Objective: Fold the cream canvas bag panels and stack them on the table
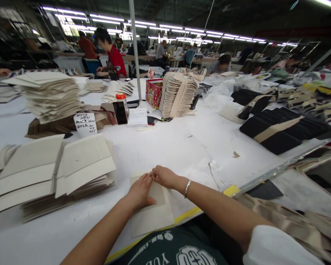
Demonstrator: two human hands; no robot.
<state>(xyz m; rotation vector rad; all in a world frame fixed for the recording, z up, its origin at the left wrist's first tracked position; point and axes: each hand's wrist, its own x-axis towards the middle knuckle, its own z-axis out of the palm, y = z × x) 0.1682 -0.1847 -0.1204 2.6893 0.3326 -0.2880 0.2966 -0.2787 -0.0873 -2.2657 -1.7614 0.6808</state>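
A cream fabric panel (151, 221), with a smaller piece on top, lies flat on the table in front of me. My left hand (140, 191) rests on it, fingers stretched forward and thumb spread to the side. Right at its fingertips, my right hand (163, 176) is closed in a pinch near the panel's far edge. Whatever sits between those fingers is too small to make out. Left of my hands are stacks of cream panels (85, 158), each with a band across the lower part.
A tall pile of cream pieces (49, 94) stands at the back left beside a handwritten note (85, 124). Behind my hands are a phone (120, 112), a red box (153, 94) and a strapped bundle (179, 94). Black bundles (278, 127) lie right; co-workers sit beyond.
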